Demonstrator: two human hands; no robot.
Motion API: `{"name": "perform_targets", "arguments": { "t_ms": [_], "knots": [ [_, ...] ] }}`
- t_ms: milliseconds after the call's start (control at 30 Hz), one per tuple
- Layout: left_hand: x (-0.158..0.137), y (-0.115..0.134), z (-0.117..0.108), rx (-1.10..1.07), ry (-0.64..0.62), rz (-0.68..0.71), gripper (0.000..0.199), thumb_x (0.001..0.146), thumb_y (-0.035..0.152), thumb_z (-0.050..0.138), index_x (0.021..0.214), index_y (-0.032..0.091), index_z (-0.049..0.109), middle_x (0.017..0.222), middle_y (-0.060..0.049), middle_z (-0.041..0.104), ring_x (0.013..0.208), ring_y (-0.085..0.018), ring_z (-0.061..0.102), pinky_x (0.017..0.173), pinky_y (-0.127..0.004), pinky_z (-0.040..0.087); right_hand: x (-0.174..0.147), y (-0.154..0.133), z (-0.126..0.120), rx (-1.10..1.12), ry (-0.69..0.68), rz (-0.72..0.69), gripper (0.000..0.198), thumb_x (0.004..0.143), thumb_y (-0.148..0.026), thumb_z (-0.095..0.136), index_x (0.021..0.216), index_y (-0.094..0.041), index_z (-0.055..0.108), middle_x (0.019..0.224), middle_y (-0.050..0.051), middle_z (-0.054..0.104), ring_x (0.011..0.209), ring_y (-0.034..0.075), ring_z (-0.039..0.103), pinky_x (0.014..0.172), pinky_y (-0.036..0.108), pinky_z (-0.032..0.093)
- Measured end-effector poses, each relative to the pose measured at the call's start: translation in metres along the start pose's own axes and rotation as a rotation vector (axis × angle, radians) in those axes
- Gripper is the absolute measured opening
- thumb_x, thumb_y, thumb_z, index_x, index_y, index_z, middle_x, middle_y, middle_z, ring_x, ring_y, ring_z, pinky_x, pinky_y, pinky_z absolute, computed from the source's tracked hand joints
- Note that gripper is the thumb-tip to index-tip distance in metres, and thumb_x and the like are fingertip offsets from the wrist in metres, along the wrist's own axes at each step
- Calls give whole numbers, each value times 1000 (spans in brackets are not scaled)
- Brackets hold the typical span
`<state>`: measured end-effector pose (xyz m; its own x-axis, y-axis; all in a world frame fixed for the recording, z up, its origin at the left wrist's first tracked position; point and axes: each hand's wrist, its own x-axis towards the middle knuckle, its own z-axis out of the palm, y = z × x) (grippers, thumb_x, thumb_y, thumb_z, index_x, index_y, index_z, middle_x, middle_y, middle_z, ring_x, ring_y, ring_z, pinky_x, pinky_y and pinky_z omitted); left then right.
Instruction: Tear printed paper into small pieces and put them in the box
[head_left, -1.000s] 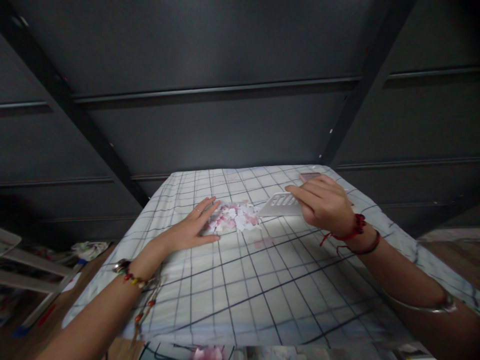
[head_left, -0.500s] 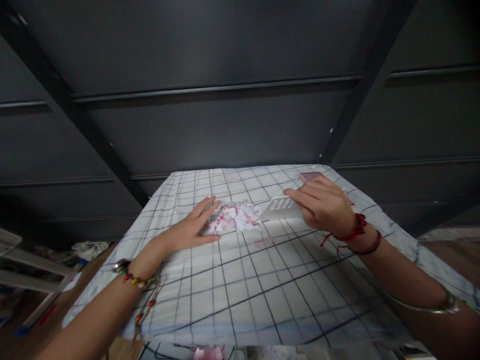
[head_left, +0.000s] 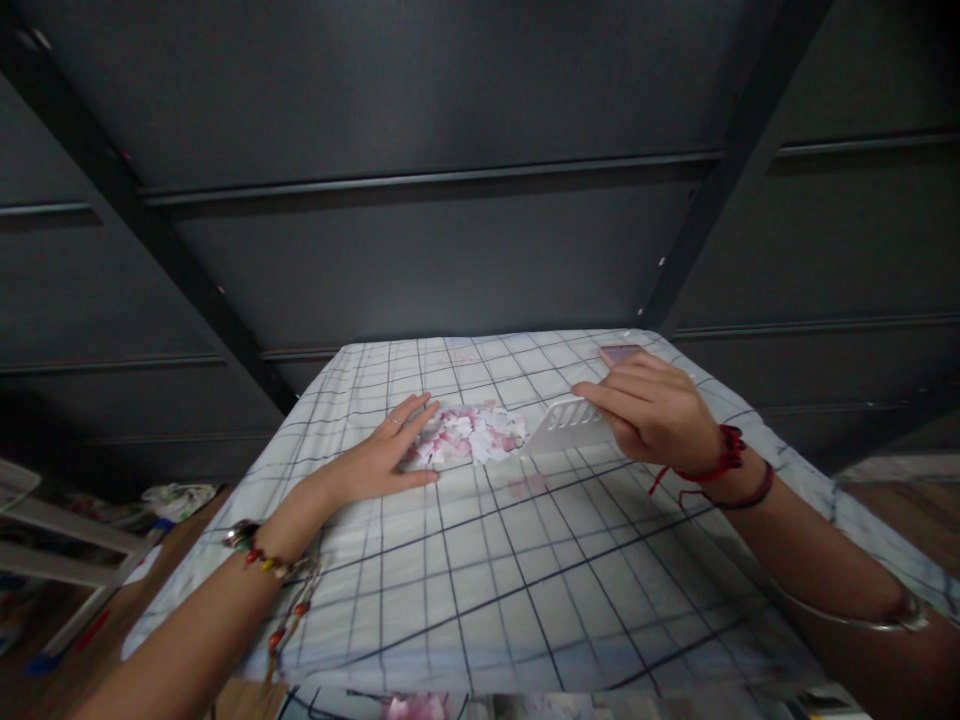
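A flat pile of torn white and pink paper scraps point(head_left: 476, 433) lies on the checked tablecloth point(head_left: 480, 560). My left hand point(head_left: 390, 445) rests at the pile's left edge, fingers and thumb spread around that side. On the other side, my right hand point(head_left: 652, 405) grips a white plastic piece with slanted slots point(head_left: 566, 428), perhaps a small dustpan or basket. Its lower left edge stands close to the scraps; whether it touches them I cannot tell. Part of the piece is hidden behind my right fingers.
Behind my right hand lies a small flat pinkish-brown object point(head_left: 621, 353). A dark panelled wall point(head_left: 450, 260) closes off the table's far side. A pale frame point(head_left: 75, 560) stands on the floor to the left, near a crumpled cloth point(head_left: 178, 500).
My right hand has shifted slightly to the right with the white slotted piece, away from the scraps. My left hand has stayed in place.
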<state>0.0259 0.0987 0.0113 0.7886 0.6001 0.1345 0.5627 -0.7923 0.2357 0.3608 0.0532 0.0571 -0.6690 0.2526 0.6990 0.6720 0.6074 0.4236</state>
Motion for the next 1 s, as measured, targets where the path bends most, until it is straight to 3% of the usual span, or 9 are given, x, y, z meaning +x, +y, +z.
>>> {"name": "perform_targets", "arguments": {
  "t_ms": [267, 633, 1000],
  "knots": [
    [-1, -2, 1, 9, 6, 6, 81, 85, 49, 50, 141, 28, -5, 147, -11, -1, 131, -36, 8, 104, -52, 20, -1, 4, 1, -123, 38, 26, 26, 70, -4, 41, 80, -13, 63, 56, 1, 54, 57, 14, 46, 61, 29, 39],
    [-2, -2, 0, -6, 11, 7, 80, 85, 49, 50, 141, 29, -4, 147, -10, -2, 131, -36, 8, 104, -51, 20, 3, -3, 2, 5, -2, -4, 25, 72, -4, 40, 81, -12, 62, 57, 1, 55, 57, 15, 46, 58, 29, 37],
    [-1, -1, 0, 34, 0, 4, 80, 85, 50, 48, 141, 29, -6, 146, -11, -1, 131, -36, 8, 103, -52, 20, 1, -2, 3, -11, -6, 3, 24, 74, -7, 39, 81, -14, 61, 58, 1, 55, 58, 14, 46, 57, 29, 35]
  ]
}}
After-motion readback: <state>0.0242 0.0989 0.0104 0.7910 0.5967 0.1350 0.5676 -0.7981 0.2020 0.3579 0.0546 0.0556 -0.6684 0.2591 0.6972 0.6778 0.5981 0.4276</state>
